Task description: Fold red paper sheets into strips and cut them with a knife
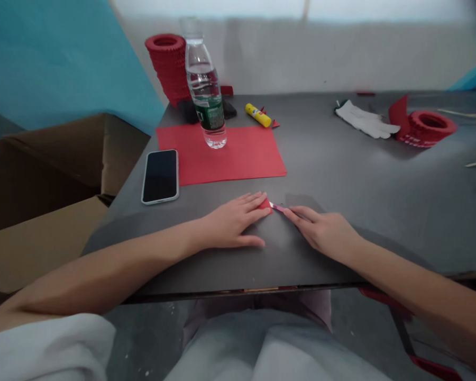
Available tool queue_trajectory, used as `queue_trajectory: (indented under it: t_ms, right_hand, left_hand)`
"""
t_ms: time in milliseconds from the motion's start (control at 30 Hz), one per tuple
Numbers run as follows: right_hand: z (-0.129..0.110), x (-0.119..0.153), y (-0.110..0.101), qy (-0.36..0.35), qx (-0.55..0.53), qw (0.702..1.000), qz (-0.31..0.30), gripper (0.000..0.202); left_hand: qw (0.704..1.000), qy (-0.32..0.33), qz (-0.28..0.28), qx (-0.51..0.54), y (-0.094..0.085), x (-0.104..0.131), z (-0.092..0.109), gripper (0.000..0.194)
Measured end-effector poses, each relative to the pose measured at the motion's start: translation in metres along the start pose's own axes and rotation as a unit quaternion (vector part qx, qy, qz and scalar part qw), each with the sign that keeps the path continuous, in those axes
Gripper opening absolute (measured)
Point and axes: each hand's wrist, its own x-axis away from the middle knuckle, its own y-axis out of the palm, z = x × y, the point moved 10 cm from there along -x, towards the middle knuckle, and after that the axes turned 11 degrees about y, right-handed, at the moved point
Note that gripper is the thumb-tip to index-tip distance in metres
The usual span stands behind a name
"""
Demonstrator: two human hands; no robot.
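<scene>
Left hand open, flat over small red paper; at its three o'clock, right hand clamped on slim purple tool

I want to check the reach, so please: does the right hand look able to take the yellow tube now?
Probably not: the right hand holds a thin tool. Otherwise the way to the yellow tube looks free, with nothing upright between.
</scene>
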Motion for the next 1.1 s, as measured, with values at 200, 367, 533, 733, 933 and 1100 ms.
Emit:
queue_trajectory:
  t_ms: [200, 367, 533, 733, 933, 1100]
  right_hand:
    - [-0.003, 0.027, -0.01, -0.006, -0.006, 1.0, 0.015, 0.045]
    - [-0.001, 0.028, -0.004, -0.008, 0.012, 1.0, -0.007, 0.048]
    - [-0.001, 0.024, -0.005, -0.004, 0.004, 1.0, -0.01, 0.047]
    - [-0.003, 0.018, -0.006, -0.011, 0.001, 1.0, -0.006, 0.045]
    - [0.0, 0.022, -0.004, -0.019, -0.012, 1.0, -0.008, 0.046]
    - [0.001, 0.02, -0.001, -0.018, -0.004, 1.0, -0.002, 0.046]
  left_hand:
    - [1.0, 0.021, 0.019, -0.01, 0.002, 0.001, 0.029, 0.075]
    - [0.999, 0.034, 0.018, -0.013, 0.001, 0.001, 0.028, 0.073]
    - [0.999, 0.037, 0.018, -0.005, 0.001, 0.001, 0.028, 0.07]
    - [0.999, 0.04, 0.018, -0.019, -0.001, 0.0, 0.03, 0.069]
    - [0.998, 0.036, 0.036, -0.03, -0.003, 0.0, 0.03, 0.067]
    - [0.998, 0.041, 0.036, -0.027, -0.003, -0.001, 0.031, 0.067]
